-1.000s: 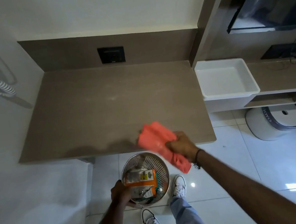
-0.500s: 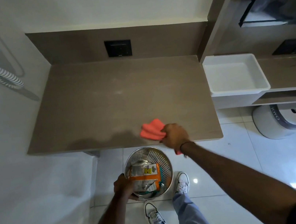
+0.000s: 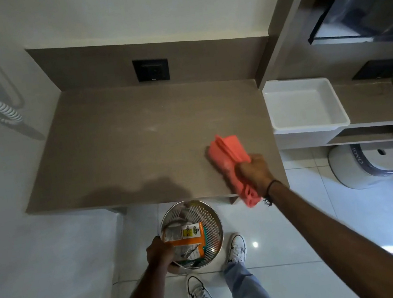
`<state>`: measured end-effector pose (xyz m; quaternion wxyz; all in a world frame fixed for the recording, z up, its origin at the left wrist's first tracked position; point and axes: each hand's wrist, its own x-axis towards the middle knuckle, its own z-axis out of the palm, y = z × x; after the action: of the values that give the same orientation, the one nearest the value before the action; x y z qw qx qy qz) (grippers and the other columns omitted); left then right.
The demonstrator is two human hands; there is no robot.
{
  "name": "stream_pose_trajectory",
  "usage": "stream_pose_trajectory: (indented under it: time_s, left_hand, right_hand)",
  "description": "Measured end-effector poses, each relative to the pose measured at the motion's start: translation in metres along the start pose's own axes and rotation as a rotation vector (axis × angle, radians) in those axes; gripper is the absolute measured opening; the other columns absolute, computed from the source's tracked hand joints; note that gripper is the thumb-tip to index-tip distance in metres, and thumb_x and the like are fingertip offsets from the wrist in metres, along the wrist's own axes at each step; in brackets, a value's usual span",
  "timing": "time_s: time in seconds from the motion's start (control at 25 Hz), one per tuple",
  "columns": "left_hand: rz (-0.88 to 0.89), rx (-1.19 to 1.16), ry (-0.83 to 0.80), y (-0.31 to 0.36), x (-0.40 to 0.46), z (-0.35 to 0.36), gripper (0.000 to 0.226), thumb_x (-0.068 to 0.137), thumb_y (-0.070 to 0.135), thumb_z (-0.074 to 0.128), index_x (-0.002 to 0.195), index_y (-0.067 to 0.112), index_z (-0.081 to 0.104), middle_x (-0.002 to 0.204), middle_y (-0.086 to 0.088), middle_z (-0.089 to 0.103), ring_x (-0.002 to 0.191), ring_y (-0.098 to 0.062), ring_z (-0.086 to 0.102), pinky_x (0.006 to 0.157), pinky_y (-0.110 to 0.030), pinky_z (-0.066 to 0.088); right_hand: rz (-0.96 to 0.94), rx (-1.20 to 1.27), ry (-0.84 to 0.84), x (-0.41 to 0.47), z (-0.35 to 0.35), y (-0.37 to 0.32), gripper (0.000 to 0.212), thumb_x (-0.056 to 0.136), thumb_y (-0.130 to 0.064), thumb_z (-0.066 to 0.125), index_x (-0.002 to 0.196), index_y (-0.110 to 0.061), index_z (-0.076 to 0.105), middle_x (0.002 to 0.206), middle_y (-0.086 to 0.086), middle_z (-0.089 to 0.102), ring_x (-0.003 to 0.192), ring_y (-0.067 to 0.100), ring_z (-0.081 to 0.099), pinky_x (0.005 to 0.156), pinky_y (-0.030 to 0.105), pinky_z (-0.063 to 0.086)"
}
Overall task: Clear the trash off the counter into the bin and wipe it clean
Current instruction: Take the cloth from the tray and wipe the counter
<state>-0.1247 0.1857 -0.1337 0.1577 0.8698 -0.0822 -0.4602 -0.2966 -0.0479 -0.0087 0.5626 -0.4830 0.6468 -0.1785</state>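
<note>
Cloth (image 3: 228, 155), gripped in the right hand (image 3: 255, 174), lay on the bench (image 3: 123, 144), long axis running from that hand's near side up-left. Left hand (image 3: 160, 253) clutched the bin (image 3: 212, 219) rim; wrappers (image 3: 186, 239) lay inside.

Matt, smooth brown stone-look counter (image 3: 123, 144); soft coral-red cloth rag (image 3: 230, 159); shiny perforated round metal bin (image 3: 208, 221) holding glossy orange plastic wrapper (image 3: 190, 236); glossy white plastic tray (image 3: 338, 112); polished pale floor tiles (image 3: 305, 234).

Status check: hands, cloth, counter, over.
Right hand gripping orange cloth on counter, near front right edge. Left hand holding bin rim; wrappers inside. Counter shows no trash, nothing blocking.
</note>
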Motion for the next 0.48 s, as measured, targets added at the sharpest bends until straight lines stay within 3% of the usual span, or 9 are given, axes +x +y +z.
stream_pose_trajectory:
  time_s: [0.08, 0.2, 0.24, 0.32, 0.36, 0.4, 0.48]
  left_hand:
    - [-0.006, 0.050, 0.004, 0.002, -0.002, 0.005, 0.036, 0.093, 0.018, 0.065, 0.123, -0.001, 0.058, 0.125, -0.028, 0.066, 0.097, -0.045, 0.074, 0.084, -0.052, 0.063]
    - [-0.012, 0.056, -0.009, 0.001, -0.004, 0.011, 0.035, 0.093, 0.016, 0.064, 0.123, -0.001, 0.058, 0.123, -0.028, 0.066, 0.095, -0.046, 0.074, 0.082, -0.053, 0.064]
    - [-0.006, 0.055, -0.013, 0.001, -0.003, 0.013, 0.036, 0.093, 0.017, 0.065, 0.123, -0.001, 0.058, 0.123, -0.028, 0.066, 0.097, -0.046, 0.073, 0.082, -0.053, 0.064]
    - [0.002, 0.063, -0.024, 0.000, -0.002, 0.015, 0.037, 0.091, 0.019, 0.066, 0.122, 0.000, 0.058, 0.122, -0.028, 0.067, 0.099, -0.045, 0.072, 0.082, -0.053, 0.064]
    - [-0.002, 0.064, -0.028, 0.001, -0.002, 0.016, 0.037, 0.091, 0.020, 0.067, 0.121, 0.000, 0.058, 0.121, -0.028, 0.067, 0.099, -0.044, 0.073, 0.080, -0.053, 0.064]
    - [-0.008, 0.064, -0.031, 0.001, -0.002, 0.015, 0.037, 0.090, 0.019, 0.068, 0.121, 0.001, 0.059, 0.120, -0.028, 0.067, 0.098, -0.044, 0.073, 0.080, -0.053, 0.064]
    - [0.001, 0.065, -0.048, 0.001, 0.000, 0.015, 0.040, 0.087, 0.021, 0.071, 0.120, 0.002, 0.059, 0.121, -0.028, 0.068, 0.099, -0.045, 0.073, 0.083, -0.053, 0.064]
  right_hand:
    - [-0.168, -0.275, 0.225, 0.019, -0.019, -0.010, 0.019, 0.084, -0.015, 0.059, 0.091, -0.006, 0.074, 0.079, 0.019, 0.075, 0.063, 0.029, 0.069, 0.059, 0.040, 0.062]
    - [-0.270, -0.789, 0.159, 0.039, -0.013, -0.007, 0.048, 0.085, -0.045, 0.060, 0.112, -0.006, 0.065, 0.113, 0.023, 0.066, 0.103, 0.040, 0.065, 0.086, 0.046, 0.055]
    - [-0.225, -0.915, 0.055, 0.041, -0.006, -0.001, 0.064, 0.086, -0.055, 0.056, 0.127, -0.005, 0.057, 0.134, 0.024, 0.056, 0.122, 0.040, 0.056, 0.099, 0.049, 0.049]
    - [-0.130, -1.049, -0.123, 0.044, 0.009, 0.016, 0.098, 0.088, -0.071, 0.044, 0.156, -0.005, 0.020, 0.167, 0.017, 0.013, 0.154, 0.034, 0.016, 0.121, 0.057, 0.020]
    - [-0.114, -1.067, -0.154, 0.046, 0.014, 0.025, 0.106, 0.087, -0.076, 0.038, 0.160, -0.007, 0.003, 0.169, 0.014, -0.006, 0.157, 0.030, -0.001, 0.123, 0.058, 0.007]
    - [-0.137, -1.061, -0.132, 0.046, 0.017, 0.031, 0.109, 0.086, -0.078, 0.036, 0.160, -0.008, -0.003, 0.168, 0.013, -0.011, 0.157, 0.030, -0.007, 0.124, 0.057, 0.000]
    - [-0.309, -1.008, 0.057, 0.036, 0.017, 0.039, 0.101, 0.083, -0.075, 0.038, 0.158, -0.010, 0.017, 0.166, 0.018, 0.016, 0.155, 0.034, 0.013, 0.123, 0.055, 0.008]
